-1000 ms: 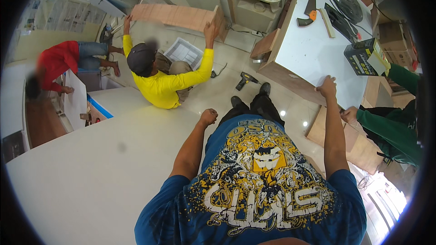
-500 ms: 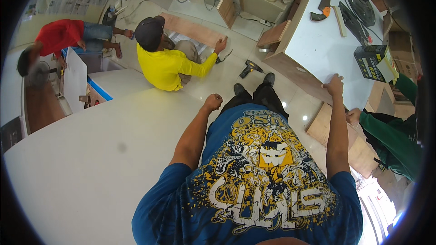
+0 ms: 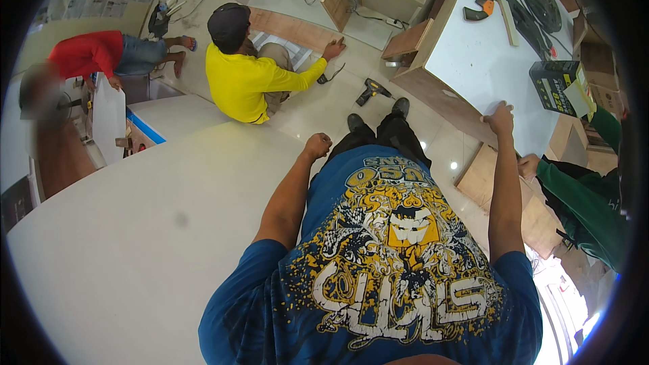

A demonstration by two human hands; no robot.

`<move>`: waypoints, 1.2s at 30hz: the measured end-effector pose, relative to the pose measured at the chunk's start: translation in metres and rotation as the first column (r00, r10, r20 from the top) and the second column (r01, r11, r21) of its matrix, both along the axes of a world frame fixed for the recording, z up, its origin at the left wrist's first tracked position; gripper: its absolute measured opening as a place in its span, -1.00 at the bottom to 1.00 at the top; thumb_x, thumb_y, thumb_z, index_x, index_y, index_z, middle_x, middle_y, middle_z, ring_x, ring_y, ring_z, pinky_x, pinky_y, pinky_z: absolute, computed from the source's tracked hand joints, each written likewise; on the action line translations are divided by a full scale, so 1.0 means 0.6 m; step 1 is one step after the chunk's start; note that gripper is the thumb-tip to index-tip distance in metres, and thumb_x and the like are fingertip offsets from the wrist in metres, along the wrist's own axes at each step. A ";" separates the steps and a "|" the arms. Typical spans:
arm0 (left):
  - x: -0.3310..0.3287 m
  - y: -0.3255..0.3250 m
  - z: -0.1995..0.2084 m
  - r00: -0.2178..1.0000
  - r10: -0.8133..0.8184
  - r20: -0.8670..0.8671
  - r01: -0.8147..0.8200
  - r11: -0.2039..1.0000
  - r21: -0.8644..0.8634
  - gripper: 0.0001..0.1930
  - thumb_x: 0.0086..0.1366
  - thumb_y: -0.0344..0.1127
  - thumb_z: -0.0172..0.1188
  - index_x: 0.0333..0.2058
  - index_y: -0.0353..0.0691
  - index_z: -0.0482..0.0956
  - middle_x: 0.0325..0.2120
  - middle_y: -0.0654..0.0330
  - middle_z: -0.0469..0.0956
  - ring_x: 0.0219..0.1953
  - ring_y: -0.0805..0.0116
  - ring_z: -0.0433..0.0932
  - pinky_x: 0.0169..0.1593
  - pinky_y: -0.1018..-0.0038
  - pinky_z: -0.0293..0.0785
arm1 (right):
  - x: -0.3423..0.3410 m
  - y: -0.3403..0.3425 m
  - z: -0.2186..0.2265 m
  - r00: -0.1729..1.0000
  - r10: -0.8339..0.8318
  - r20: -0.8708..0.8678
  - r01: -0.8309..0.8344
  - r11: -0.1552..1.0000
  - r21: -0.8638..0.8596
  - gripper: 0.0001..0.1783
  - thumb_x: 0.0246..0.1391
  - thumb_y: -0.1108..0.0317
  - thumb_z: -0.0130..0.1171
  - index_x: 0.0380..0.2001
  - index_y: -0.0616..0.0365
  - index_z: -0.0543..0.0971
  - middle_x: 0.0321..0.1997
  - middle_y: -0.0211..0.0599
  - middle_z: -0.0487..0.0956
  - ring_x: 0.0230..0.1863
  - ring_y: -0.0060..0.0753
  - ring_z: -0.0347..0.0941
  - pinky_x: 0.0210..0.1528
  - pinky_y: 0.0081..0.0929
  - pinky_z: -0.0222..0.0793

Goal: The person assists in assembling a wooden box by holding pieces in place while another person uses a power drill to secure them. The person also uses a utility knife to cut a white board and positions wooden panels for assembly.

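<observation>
My left hand (image 3: 318,145) hangs beside my hip with its fingers curled in, and nothing shows in it. Resting on the front edge of a white-topped wooden cabinet (image 3: 466,71), my right hand (image 3: 500,119) has its thumb apart from the fingers. Past it, a green-sleeved co-worker's hand (image 3: 529,165) touches the cabinet's near corner. A black and yellow box (image 3: 554,88) stands on the white top, close to that person's other arm. A handsaw (image 3: 481,10) with an orange handle and a narrow wood strip (image 3: 507,23) lie farther along the top.
A cordless drill (image 3: 373,92) lies on the tiled floor by my feet. A person in yellow (image 3: 250,81) crouches over a long wooden board (image 3: 291,29). Another in red (image 3: 88,54) bends over a white panel (image 3: 109,118). A large white surface (image 3: 149,230) fills my left.
My view has shifted slightly. My right hand stays on the cabinet edge and my left stays by my hip. The person in red has bent a little lower.
</observation>
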State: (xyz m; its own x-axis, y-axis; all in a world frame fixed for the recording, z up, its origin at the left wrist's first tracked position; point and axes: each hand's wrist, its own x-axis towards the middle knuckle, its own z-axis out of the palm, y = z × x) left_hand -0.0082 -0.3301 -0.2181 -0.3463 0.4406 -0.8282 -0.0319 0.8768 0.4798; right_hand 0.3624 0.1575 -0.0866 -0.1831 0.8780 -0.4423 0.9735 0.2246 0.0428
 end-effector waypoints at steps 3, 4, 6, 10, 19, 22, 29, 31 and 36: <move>-0.002 0.000 -0.003 1.000 -0.001 -0.005 0.001 1.000 0.001 -0.76 0.25 -0.33 0.21 -0.21 -0.39 0.65 -0.51 0.04 0.66 -0.54 0.29 0.64 -0.42 0.37 0.62 | 0.008 0.003 -0.007 1.000 0.003 -0.012 -0.003 1.000 0.007 0.12 -0.34 0.17 0.64 0.25 0.37 0.24 0.39 0.53 0.14 0.23 0.56 0.35 0.20 0.10 0.46; -0.003 0.000 0.000 1.000 0.008 -0.003 -0.008 1.000 0.001 -0.76 0.25 -0.33 0.21 -0.21 -0.39 0.65 -0.51 0.04 0.66 -0.54 0.29 0.64 -0.42 0.38 0.62 | 0.005 0.001 -0.006 1.000 0.007 -0.016 -0.006 1.000 0.010 0.12 -0.34 0.17 0.64 0.25 0.37 0.24 0.40 0.53 0.14 0.23 0.57 0.35 0.20 0.10 0.46; -0.004 0.001 0.005 1.000 0.017 -0.004 -0.017 1.000 -0.007 -0.76 0.25 -0.33 0.21 -0.20 -0.39 0.65 -0.50 0.04 0.66 -0.54 0.29 0.64 -0.42 0.38 0.62 | 0.002 0.001 -0.002 1.000 0.001 -0.014 -0.001 1.000 -0.001 0.12 -0.35 0.17 0.64 0.25 0.38 0.24 0.39 0.54 0.14 0.23 0.57 0.35 0.21 0.10 0.46; -0.003 0.006 0.015 1.000 0.010 0.001 -0.010 1.000 -0.028 -0.76 0.25 -0.34 0.21 -0.20 -0.39 0.64 -0.50 0.03 0.66 -0.54 0.28 0.64 -0.42 0.37 0.62 | 0.003 -0.007 -0.001 0.999 0.041 -0.029 -0.038 0.996 0.075 0.00 -0.39 0.15 0.63 0.10 0.36 0.33 0.28 0.54 0.27 0.11 0.53 0.44 0.12 0.09 0.49; -0.003 -0.001 0.001 1.000 -0.026 -0.010 0.026 1.000 0.005 -0.75 0.27 -0.30 0.20 -0.18 -0.34 0.65 -0.54 0.09 0.64 -0.58 0.34 0.64 -0.54 0.45 0.52 | 0.002 -0.003 -0.002 1.000 0.013 -0.003 -0.013 1.000 0.017 0.17 -0.33 0.13 0.64 0.28 0.43 0.21 0.39 0.58 0.13 0.24 0.61 0.33 0.22 0.08 0.45; -0.003 -0.001 -0.003 1.000 -0.021 -0.014 0.021 1.000 0.008 -0.75 0.27 -0.30 0.21 -0.18 -0.34 0.65 -0.54 0.09 0.64 -0.58 0.34 0.63 -0.54 0.44 0.52 | 0.004 -0.002 -0.002 1.000 0.016 0.002 -0.016 1.000 0.006 0.19 -0.33 0.13 0.64 0.30 0.43 0.20 0.39 0.59 0.13 0.24 0.61 0.33 0.22 0.08 0.45; 0.002 0.007 0.002 1.000 0.022 0.004 -0.022 1.000 -0.011 -0.77 0.26 -0.34 0.21 -0.21 -0.40 0.64 -0.50 0.03 0.65 -0.55 0.27 0.62 -0.44 0.36 0.60 | 0.004 0.002 0.002 1.000 -0.007 0.007 0.007 1.000 -0.007 0.15 -0.34 0.14 0.65 0.26 0.40 0.23 0.41 0.55 0.12 0.27 0.60 0.30 0.23 0.07 0.44; 0.008 0.001 -0.009 0.999 0.032 0.029 -0.033 0.999 0.022 -0.77 0.26 -0.34 0.21 -0.20 -0.40 0.64 -0.50 0.03 0.65 -0.56 0.28 0.62 -0.45 0.36 0.59 | -0.005 0.003 0.004 1.000 -0.016 0.007 0.016 1.000 -0.024 0.12 -0.34 0.16 0.65 0.24 0.38 0.24 0.41 0.53 0.14 0.29 0.59 0.29 0.25 0.08 0.42; 0.005 -0.004 -0.029 0.998 -0.044 -0.033 0.046 0.997 0.062 -0.75 0.28 -0.30 0.19 -0.25 -0.41 0.65 -0.55 0.01 0.65 -0.63 0.25 0.61 -0.46 0.33 0.60 | 0.029 0.008 -0.036 1.000 0.012 0.002 -0.012 0.999 0.053 0.14 -0.36 0.17 0.66 0.26 0.35 0.23 0.43 0.49 0.12 0.31 0.55 0.27 0.30 0.07 0.36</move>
State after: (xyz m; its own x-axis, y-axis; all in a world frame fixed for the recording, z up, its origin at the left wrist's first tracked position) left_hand -0.0054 -0.3322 -0.2355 -0.3507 0.5069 -0.7874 0.0233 0.8453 0.5338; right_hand 0.3797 0.1626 -0.1084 -0.1931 0.8977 -0.3960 0.9707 0.2336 0.0563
